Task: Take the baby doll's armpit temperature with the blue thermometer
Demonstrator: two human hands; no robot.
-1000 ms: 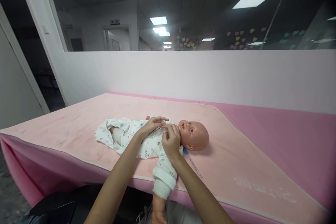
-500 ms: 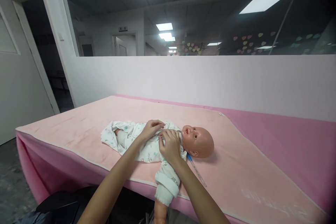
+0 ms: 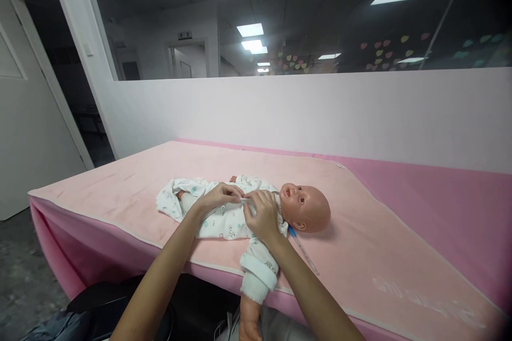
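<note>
A baby doll (image 3: 308,208) lies on its back, its bald head to the right. It wears a white printed baby shirt (image 3: 224,226) with small round buttons down the front. At the chest, my left hand (image 3: 222,195) pinches the shirt's front edge between thumb and fingers. My right hand (image 3: 264,214) closes on the same edge from the right, fingertips close to those of the left, near a white button. One doll arm (image 3: 250,311) in a folded cuff hangs over the table's front edge. Fabric under my fingers is partly hidden.
A thermometer (image 3: 304,252) with a blue end lies beside the doll's head. Beneath it all is a peach mat (image 3: 380,256) over a pink tablecloth (image 3: 440,192). A white wall (image 3: 280,112) with a window stands behind. A dark chair (image 3: 116,295) is below the front edge.
My left hand has lowered and turned from above the chest to pinch the shirt's edge. Its fingertips now meet those of my right hand. The view has tilted slightly.
</note>
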